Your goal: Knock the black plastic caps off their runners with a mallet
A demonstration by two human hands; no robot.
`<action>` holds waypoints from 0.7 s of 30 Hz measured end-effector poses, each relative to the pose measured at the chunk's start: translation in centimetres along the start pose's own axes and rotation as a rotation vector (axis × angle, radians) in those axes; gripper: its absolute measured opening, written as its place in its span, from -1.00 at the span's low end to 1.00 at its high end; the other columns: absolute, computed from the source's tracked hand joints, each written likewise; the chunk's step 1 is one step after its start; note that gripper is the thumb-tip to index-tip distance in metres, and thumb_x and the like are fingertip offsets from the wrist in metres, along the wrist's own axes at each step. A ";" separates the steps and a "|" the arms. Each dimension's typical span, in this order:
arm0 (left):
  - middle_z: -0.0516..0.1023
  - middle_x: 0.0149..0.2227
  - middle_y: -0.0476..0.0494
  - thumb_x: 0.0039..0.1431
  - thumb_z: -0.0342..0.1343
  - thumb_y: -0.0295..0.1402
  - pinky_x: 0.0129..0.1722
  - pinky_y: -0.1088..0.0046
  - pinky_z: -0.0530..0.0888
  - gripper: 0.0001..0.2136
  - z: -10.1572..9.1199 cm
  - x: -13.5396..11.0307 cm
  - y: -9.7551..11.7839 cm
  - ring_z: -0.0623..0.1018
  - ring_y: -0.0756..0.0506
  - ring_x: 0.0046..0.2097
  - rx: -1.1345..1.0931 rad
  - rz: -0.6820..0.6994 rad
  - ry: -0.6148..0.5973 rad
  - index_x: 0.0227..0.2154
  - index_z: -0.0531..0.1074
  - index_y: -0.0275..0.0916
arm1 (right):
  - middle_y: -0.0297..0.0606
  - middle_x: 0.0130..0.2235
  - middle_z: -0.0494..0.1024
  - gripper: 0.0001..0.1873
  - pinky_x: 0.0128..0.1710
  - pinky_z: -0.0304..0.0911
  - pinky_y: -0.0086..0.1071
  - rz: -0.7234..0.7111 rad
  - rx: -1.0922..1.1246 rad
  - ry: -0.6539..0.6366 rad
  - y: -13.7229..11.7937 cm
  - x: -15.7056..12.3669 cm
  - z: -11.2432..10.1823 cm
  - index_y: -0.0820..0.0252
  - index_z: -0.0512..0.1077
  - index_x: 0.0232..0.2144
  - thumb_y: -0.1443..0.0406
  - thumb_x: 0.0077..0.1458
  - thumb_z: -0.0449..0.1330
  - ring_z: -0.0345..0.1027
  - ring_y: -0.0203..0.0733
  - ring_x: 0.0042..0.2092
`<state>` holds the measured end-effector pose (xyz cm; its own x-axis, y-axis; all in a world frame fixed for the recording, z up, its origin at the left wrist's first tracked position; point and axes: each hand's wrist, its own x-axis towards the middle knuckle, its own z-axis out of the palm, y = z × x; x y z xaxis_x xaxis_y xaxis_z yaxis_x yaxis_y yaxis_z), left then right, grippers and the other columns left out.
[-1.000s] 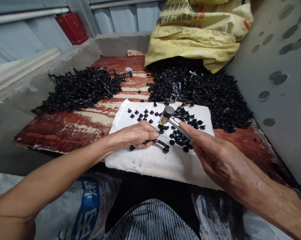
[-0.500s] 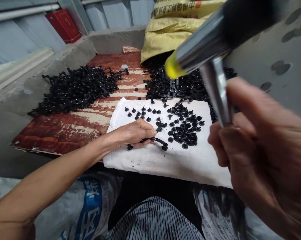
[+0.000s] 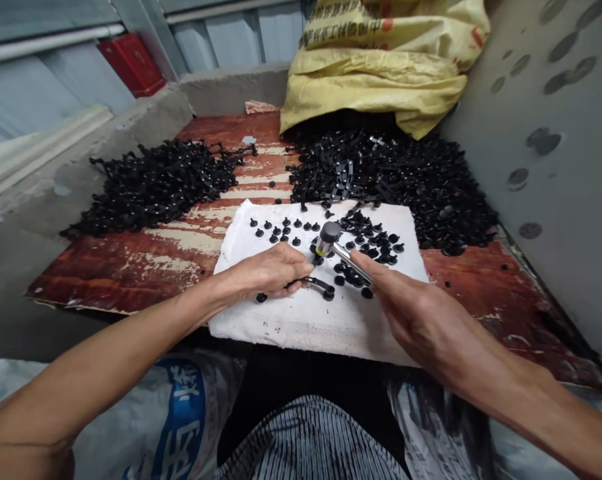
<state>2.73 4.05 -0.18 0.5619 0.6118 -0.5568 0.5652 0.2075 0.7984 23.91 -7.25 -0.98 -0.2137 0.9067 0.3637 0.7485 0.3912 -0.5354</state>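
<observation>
My left hand (image 3: 275, 269) is closed on a black plastic bracket (image 3: 319, 284) with jointed arms and round feet, held low over the white cloth (image 3: 291, 320). My right hand (image 3: 401, 293) grips the metal handle of a small mallet (image 3: 330, 233) that has a black end and a yellow end. The mallet's yellow face is down on the bracket's upper arm, just beyond my left fingertips. Small black round-based pegs (image 3: 368, 248) lie on the cloth, loosely spread at the left and crowded at the right.
A heap of black jointed parts (image 3: 161, 180) covers the left of the worn red-brown board (image 3: 111, 267). Another heap of black parts (image 3: 411, 173) spills from a yellow woven sack (image 3: 371, 80). A grey panel (image 3: 535, 133) stands on the right, and a low concrete ledge (image 3: 235, 90) runs behind.
The mallet has swung down from high at the right, near the camera, onto the bracket, with my right hand lowered and farther forward. My left hand has stayed almost still.
</observation>
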 end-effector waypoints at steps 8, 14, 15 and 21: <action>0.39 -0.62 0.05 0.11 0.20 -0.12 -0.66 0.63 0.18 -0.68 -2.5 -2.5 -1.6 0.29 0.13 -0.66 -0.265 0.216 -0.110 -0.46 0.39 -0.33 | -0.50 -0.53 0.32 -0.59 -0.77 0.14 -0.52 0.595 0.915 0.210 0.4 -1.5 -0.1 -0.07 0.35 0.03 0.06 0.14 0.22 0.13 -0.35 -0.64; 0.42 -0.62 0.02 0.01 0.26 0.00 -0.61 0.60 0.26 -0.57 -3.6 -4.8 -1.9 0.32 0.11 -0.61 -0.254 0.316 -0.074 -0.41 0.44 -0.37 | -0.54 -0.59 0.28 -0.47 -0.82 0.07 -0.61 0.864 1.229 0.353 0.4 -1.6 1.1 0.01 0.38 -0.20 0.09 -0.22 0.46 0.05 -0.42 -0.65; 0.42 -0.62 0.01 0.00 0.26 0.00 -0.60 0.60 0.27 -0.56 -4.0 -5.0 -1.8 0.32 0.11 -0.61 -0.229 0.318 -0.051 -0.41 0.45 -0.38 | -0.53 -0.60 0.27 -0.47 -0.82 0.07 -0.62 0.877 1.242 0.371 0.3 -1.5 1.1 0.02 0.38 -0.20 0.09 -0.24 0.47 0.05 -0.42 -0.65; 0.44 -0.57 -0.02 0.12 0.21 -0.19 -0.63 0.58 0.29 -0.75 -12.3 -5.5 0.9 0.37 0.06 -0.60 -0.008 0.235 0.553 -0.41 0.41 -0.31 | -0.52 -0.60 0.26 -0.35 -0.83 0.05 -0.59 0.956 1.208 0.421 0.0 -1.0 0.7 0.07 0.36 -0.26 0.06 -0.42 0.52 0.02 -0.42 -0.65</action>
<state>-7.30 10.29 6.41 0.2723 0.9480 -0.1647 0.4583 0.0227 0.8885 23.62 -8.05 -1.89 0.3548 0.8547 -0.3790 -0.4579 -0.1945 -0.8674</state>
